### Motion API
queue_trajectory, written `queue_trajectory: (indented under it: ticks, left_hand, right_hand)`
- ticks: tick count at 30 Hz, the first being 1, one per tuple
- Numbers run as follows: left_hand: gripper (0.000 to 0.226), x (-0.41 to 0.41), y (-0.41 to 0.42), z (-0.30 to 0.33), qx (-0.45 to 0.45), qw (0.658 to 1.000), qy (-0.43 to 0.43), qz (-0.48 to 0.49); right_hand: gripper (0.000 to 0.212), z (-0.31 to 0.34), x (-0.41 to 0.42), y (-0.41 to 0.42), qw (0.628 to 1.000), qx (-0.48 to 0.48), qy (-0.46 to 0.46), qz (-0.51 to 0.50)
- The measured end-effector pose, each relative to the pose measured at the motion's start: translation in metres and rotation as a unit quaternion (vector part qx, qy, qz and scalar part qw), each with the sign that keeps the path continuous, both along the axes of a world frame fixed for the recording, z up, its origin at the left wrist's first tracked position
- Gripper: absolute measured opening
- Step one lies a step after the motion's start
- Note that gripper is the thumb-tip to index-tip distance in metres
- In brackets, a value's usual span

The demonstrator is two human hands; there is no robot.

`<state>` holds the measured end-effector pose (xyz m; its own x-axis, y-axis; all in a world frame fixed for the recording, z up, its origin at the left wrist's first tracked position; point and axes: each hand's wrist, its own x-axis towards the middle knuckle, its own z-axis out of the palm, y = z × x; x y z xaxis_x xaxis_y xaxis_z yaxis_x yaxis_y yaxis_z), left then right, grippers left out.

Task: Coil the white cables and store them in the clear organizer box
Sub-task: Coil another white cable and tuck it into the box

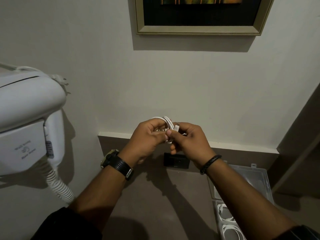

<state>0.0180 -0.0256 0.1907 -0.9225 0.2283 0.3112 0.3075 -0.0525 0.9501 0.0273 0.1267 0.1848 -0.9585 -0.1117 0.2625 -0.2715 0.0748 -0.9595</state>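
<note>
A white cable (167, 122) is wound into a small coil, held up in front of the wall at mid-frame. My left hand (147, 141) grips the coil from the left. My right hand (188, 141) pinches the cable's white plug end against the coil from the right. The clear organizer box (259, 177) lies open on the brown surface at the lower right, partly hidden by my right forearm. Two coiled white cables (226, 220) lie in its near compartments.
A white wall-mounted hair dryer (27, 118) with a spiral cord hangs at the left. A framed picture (199, 16) hangs on the wall above. A black socket plate (176, 161) sits below my hands. The brown counter (152, 196) spreads beneath my forearms.
</note>
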Motion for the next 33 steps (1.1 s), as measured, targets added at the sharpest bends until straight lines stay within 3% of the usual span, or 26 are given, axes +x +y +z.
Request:
queue_trajectory:
  ticks: [4,8,10,16,20,24,27,33]
  left_hand:
    - [0.035,0.002,0.016,-0.012,0.011,0.987,-0.004,0.163]
    - [0.029,0.002,0.021,-0.022,-0.006,0.974,-0.009,0.227]
    - [0.027,0.0,0.017,-0.022,-0.032,0.976,-0.018,0.213]
    - [0.03,0.018,0.009,-0.015,-0.154,0.988,0.019,0.026]
    - [0.054,0.023,0.017,-0.023,-0.315,0.943,0.072,0.081]
    - [0.046,0.021,0.024,-0.033,-0.311,0.936,0.099,0.135]
    - [0.03,0.018,0.027,-0.037,-0.26,0.949,0.101,0.149]
    - [0.022,0.016,0.026,-0.036,-0.198,0.968,0.061,0.141]
  right_hand:
    - [0.011,-0.004,0.002,-0.003,0.999,-0.027,-0.027,0.004]
    - [0.012,-0.007,0.006,-0.006,0.998,-0.034,-0.039,0.02]
    - [0.013,-0.008,0.006,-0.005,0.998,-0.035,-0.047,0.02]
    - [0.013,-0.006,-0.001,0.011,0.993,-0.063,-0.101,-0.012]
    - [0.017,-0.006,-0.002,0.009,0.984,-0.095,-0.147,-0.023]
    - [0.026,-0.006,-0.002,0.008,0.975,-0.113,-0.187,-0.035]
    - [0.03,-0.003,-0.003,0.011,0.971,-0.127,-0.202,-0.009]
    - [0.025,-0.004,-0.002,0.014,0.982,-0.08,-0.168,-0.037]
